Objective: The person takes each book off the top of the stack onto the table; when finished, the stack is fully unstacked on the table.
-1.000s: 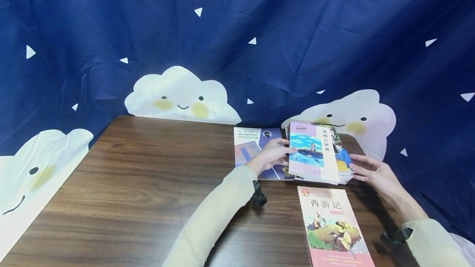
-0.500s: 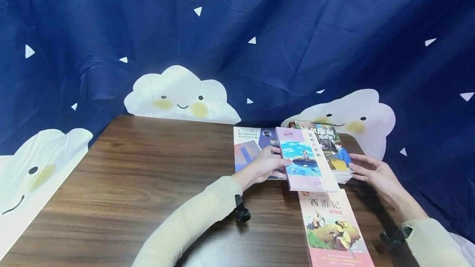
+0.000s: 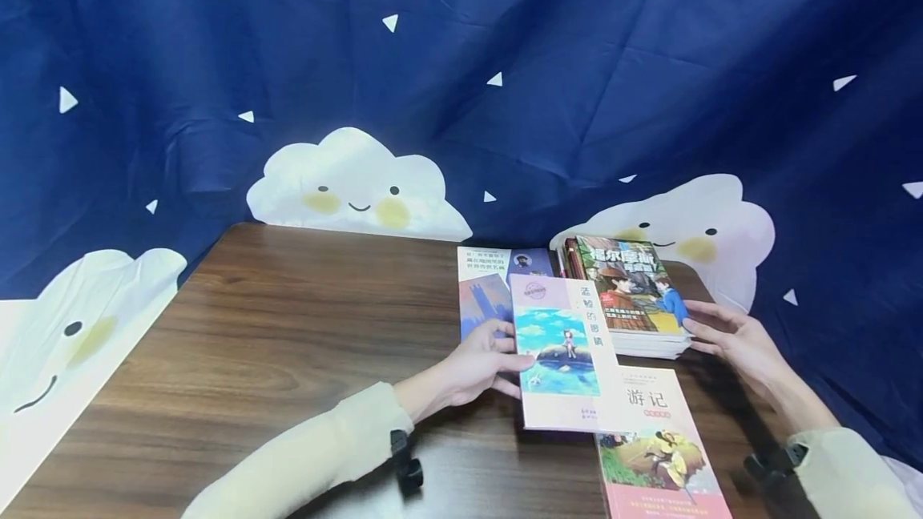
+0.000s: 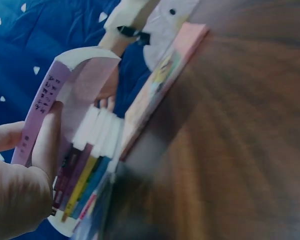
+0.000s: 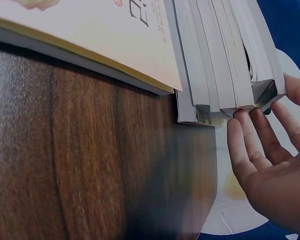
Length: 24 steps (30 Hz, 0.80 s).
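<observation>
Book (image 3: pixel 558 351) held above table (image 3: pixel 288 343), lilac spine (image 4: pixel 44 95) pinched by left hand (image 3: pixel 479 363), presumably for control. Right hand (image 3: pixel 739 343), fingers extended and parted, touches the stack's (image 3: pixel 627 287) edge, apparently steadying 1 side.

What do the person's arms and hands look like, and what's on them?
The sleeves are long, plain and pale cream. A small black wrist camera sits at each cuff. The left hand and right hand are bare.
</observation>
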Tool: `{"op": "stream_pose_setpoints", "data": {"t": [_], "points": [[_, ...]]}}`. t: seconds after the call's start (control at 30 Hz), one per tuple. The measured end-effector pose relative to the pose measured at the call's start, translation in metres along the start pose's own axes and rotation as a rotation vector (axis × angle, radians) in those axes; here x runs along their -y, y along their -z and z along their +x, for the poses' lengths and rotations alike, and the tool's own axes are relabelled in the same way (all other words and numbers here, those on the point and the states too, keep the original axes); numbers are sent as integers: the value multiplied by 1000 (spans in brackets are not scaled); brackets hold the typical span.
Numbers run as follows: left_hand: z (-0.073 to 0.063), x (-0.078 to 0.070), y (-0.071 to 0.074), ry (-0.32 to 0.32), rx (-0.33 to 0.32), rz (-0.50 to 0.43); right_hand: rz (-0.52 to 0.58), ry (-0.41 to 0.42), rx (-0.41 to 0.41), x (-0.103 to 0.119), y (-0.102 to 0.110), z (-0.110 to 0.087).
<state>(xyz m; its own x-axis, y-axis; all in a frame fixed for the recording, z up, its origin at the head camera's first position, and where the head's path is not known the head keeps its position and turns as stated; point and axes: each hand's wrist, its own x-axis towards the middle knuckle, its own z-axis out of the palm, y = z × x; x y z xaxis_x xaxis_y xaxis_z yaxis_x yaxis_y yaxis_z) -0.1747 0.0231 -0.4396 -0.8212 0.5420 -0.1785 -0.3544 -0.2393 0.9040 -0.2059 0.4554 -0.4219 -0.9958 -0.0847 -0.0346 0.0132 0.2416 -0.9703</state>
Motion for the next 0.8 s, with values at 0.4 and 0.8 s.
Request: {"op": "stream_pose_setpoints", "data": {"t": [0.4, 0.8], "points": [[-64, 24, 15, 82, -5, 27, 12, 8, -7, 1, -1, -1], [-68, 48, 13, 123, -71, 52, 0, -12, -13, 2, -3, -2]]}}
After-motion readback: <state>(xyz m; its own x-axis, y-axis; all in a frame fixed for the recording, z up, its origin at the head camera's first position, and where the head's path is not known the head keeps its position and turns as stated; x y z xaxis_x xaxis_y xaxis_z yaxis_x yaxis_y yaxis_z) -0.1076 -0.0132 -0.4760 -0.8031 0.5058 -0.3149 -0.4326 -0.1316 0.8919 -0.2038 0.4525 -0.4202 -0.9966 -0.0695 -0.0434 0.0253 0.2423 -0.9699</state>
